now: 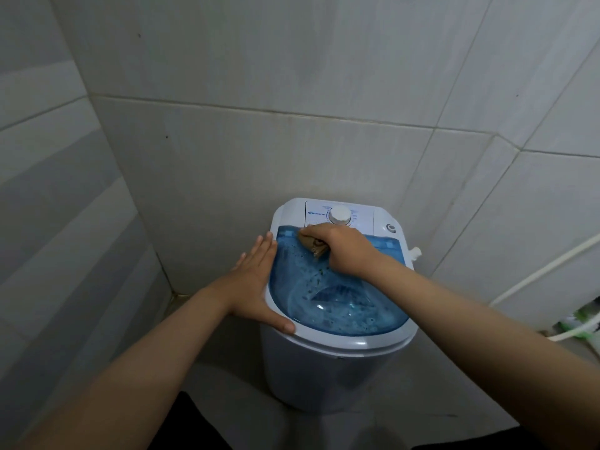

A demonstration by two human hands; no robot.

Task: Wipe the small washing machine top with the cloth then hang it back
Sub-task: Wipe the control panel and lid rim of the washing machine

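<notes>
While the left hand (pixel 256 280) lies flat with fingers spread against the one washing machine (pixel 337 345), the right hand (pixel 344 251) bunches a single brown cloth (pixel 313 245). It presses on the blue lid (pixel 341 306) near one white dial (pixel 339 215).

Large pale grey wall tiles (pixel 259 60) with thin grout lines, meeting in corner at left. Grey floor (pixel 227 384) below. White pipe (pixel 535 271) slanting along right wall. Dim, even light.

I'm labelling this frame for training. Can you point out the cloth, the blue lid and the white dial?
cloth (pixel 314 245): head view, brown fold showing under the right hand.
blue lid (pixel 337 306): head view, its clear middle.
white dial (pixel 340 215): head view, knob's top face.
</notes>
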